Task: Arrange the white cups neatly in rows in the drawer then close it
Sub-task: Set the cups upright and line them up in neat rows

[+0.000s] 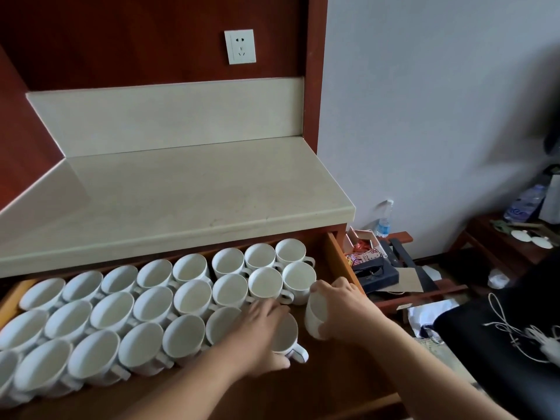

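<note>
While the right hand (342, 307) has its grip clamped round a plain white ceramic cup (315, 319), fingers over the rim and thumb down the side, that cup sits tilted at the right end of the front row, just inside the drawer's right wall; left hand (260, 338) lies palm-down over another white handled cup (288, 334) just beside it, fingers spread across the rim and thumb under near the handle, so grip closed on that cup, handle sticking out to the right; both forearms come in from bottom edge, bare; open wooden drawer with orange-brown sides (341, 256) is pulled out under a cream stone surface (181, 189); rest of the white cups (194, 295) stand upright, mouths up, packed touching in about four slanted rows running left to right, handles mostly pointing right; back row partly tucked under the surface edge; white wall socket (240, 46) on the red-brown wood back panel above; right of the drawer, on a low dark rack, a clear plastic water bottle (384, 221), a small open box with a cartoon cat print (368, 250) and a dark flat case (377, 275); black fabric with white cord (509, 331) at far right, blurred.
</note>
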Action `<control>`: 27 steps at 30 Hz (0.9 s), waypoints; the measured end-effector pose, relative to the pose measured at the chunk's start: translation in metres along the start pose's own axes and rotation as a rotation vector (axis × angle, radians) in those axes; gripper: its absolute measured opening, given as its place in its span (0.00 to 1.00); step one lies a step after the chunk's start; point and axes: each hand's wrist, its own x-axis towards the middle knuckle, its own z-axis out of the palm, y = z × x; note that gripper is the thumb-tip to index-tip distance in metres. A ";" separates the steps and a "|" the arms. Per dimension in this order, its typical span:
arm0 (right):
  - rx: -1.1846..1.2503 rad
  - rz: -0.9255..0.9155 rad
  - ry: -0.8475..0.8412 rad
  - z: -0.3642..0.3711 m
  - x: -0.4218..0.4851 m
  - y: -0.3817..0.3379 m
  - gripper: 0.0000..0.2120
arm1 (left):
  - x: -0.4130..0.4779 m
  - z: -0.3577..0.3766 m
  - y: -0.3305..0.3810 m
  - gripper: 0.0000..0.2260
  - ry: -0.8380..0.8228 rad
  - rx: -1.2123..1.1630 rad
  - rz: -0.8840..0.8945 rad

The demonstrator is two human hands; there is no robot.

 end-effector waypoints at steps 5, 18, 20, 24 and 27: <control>0.001 -0.042 -0.020 0.023 0.006 -0.001 0.39 | 0.001 0.016 -0.003 0.36 0.119 0.043 0.011; -0.017 -0.142 0.097 0.039 0.030 -0.005 0.36 | 0.011 0.021 -0.010 0.32 0.181 0.009 -0.085; -0.020 -0.148 0.105 0.040 0.032 -0.005 0.37 | 0.012 0.022 -0.012 0.32 0.195 0.011 -0.092; -0.055 -0.169 0.088 0.042 0.034 -0.004 0.36 | 0.013 0.027 -0.012 0.32 0.249 -0.032 -0.118; -0.065 -0.185 0.086 0.042 0.036 -0.002 0.34 | 0.014 0.032 -0.014 0.28 0.278 -0.050 -0.143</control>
